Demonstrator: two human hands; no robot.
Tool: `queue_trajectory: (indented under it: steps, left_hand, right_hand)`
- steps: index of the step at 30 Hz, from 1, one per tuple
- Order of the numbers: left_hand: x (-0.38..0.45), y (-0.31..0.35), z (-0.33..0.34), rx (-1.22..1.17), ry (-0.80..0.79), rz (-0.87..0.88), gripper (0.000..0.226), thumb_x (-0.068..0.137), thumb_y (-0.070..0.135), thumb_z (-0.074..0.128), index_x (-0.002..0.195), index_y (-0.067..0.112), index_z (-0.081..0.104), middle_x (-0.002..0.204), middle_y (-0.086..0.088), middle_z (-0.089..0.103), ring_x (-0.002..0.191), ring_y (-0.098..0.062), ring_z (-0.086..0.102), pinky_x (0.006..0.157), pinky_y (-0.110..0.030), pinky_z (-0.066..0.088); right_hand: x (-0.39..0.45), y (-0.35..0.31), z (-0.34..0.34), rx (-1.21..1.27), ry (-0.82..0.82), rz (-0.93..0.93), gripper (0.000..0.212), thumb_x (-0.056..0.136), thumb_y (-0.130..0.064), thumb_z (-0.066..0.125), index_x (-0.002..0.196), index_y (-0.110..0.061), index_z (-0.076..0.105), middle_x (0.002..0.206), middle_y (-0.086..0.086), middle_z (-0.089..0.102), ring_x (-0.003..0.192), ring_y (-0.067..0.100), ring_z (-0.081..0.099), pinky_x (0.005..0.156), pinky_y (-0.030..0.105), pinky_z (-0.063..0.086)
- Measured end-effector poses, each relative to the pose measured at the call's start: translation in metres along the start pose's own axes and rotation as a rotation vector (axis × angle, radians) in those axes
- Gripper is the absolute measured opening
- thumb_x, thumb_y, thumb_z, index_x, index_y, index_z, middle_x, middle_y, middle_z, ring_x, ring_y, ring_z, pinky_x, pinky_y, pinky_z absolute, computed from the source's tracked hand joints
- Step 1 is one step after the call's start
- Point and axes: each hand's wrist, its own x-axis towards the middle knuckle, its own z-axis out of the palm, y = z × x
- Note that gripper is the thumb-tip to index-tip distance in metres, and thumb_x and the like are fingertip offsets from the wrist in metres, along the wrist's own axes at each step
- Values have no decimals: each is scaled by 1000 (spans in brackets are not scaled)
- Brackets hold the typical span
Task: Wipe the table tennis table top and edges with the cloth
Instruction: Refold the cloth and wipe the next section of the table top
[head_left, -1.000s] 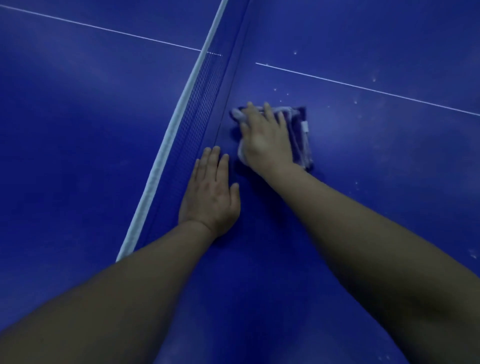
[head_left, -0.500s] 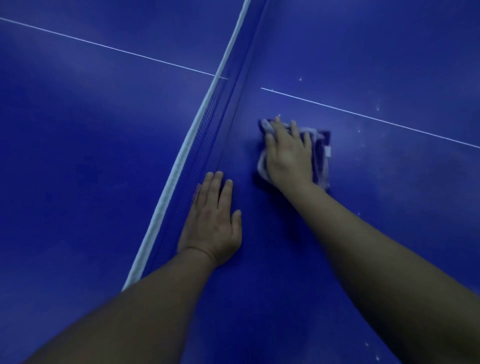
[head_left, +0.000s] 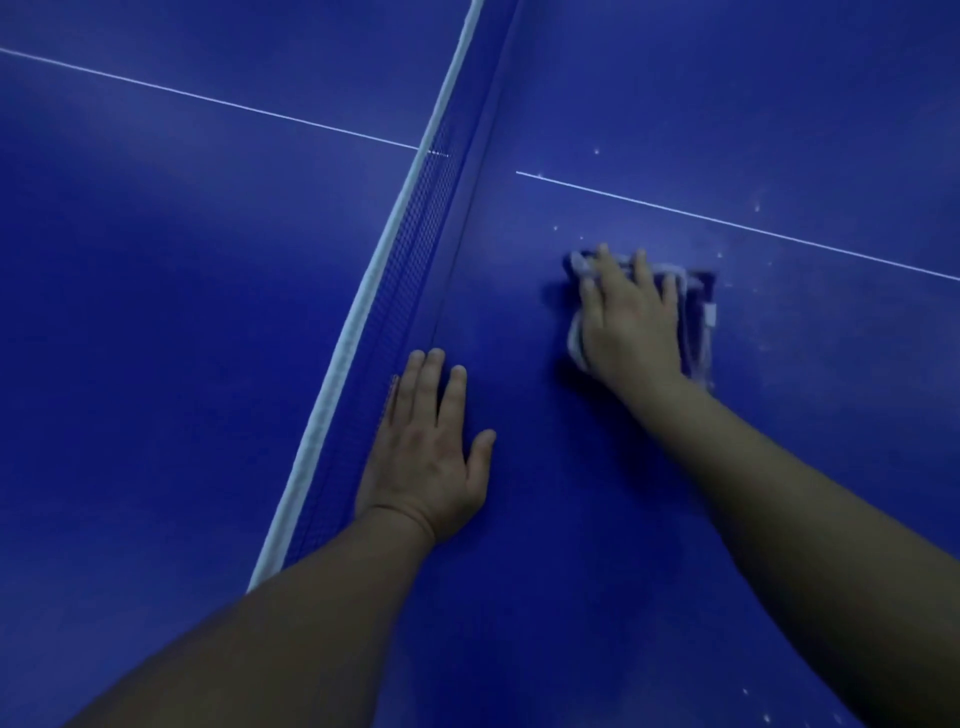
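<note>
— So, what are the fingers (head_left: 641, 270) of the right hand (head_left: 628, 322) doing?

— They lie straight and spread, pressing flat on the cloth (head_left: 698, 312), not curled round it. The left hand (head_left: 428, 457) is relaxed too, palm down on the bare table (head_left: 571, 545), holding nothing, its outer edge just beside the net (head_left: 415, 254).

— And where is the cloth?

— Folded under the right palm, on the table half right of the net, near the white line (head_left: 727, 221) but short of it. Pale specks (head_left: 756, 208) dot the surface around and beyond it.

— How will it handle?

— I'd judge it soft, light and limp; it should slide easily on the smooth top but could bunch or slip out. Pressing on its middle with a flat palm looks the surest hold.

— Anything you can't make out?

— Most of the cloth is hidden beneath the hand; only its far and right margins show. The table's edges are out of view, and the dim blue light blurs the specks.
</note>
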Motion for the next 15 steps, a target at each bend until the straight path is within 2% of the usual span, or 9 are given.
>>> queue_trajectory:
  steps: [2,4,7,9,11,13,15]
  left_hand:
    - [0,-1,2,12,2,-6,77,94,57,18,157,13,18,166,-9,3,152,-20,-9,118,-30,-21]
    - [-1,-1,4,38,4,-8,76,94,56,16,157,12,17,166,-9,2,152,-21,-9,119,-32,-19]
    - [1,0,4,71,-11,11,77,94,56,13,158,12,14,166,-10,1,153,-22,-9,121,-35,-15]
    - [1,0,3,74,-10,8,77,94,56,13,157,13,16,166,-11,3,153,-23,-6,121,-35,-15]
    - [0,0,1,52,11,-6,76,94,56,17,156,12,22,165,-11,11,153,-24,0,120,-33,-15]
    - [1,2,3,22,42,-23,74,93,55,24,154,13,26,163,-10,16,152,-23,3,120,-30,-12]
    - [5,8,6,-68,83,-83,68,93,51,34,151,15,30,162,-5,17,150,-18,1,116,-27,-1]
  right_hand:
    - [40,-23,7,24,42,42,43,108,-29,29,149,-27,43,160,0,33,150,37,18,117,60,7]
    - [57,-46,15,2,18,-30,44,107,-28,31,149,-24,42,160,1,33,150,38,19,118,61,8]
    - [20,-49,17,-22,-47,-289,47,104,-30,37,149,-19,43,158,4,38,149,36,23,118,58,11]
    - [-23,-26,7,15,-76,-322,51,102,-43,38,146,-19,48,155,-1,43,149,29,26,119,52,12]
    - [-48,4,-4,48,-47,-240,53,99,-46,46,143,-18,54,151,1,48,147,29,32,118,49,16]
    - [-34,24,-12,73,18,-79,48,101,-39,52,142,-14,54,151,6,48,145,34,34,116,48,18]
    - [4,26,-12,65,60,63,47,104,-35,46,145,-13,50,152,9,46,144,33,33,116,46,19]
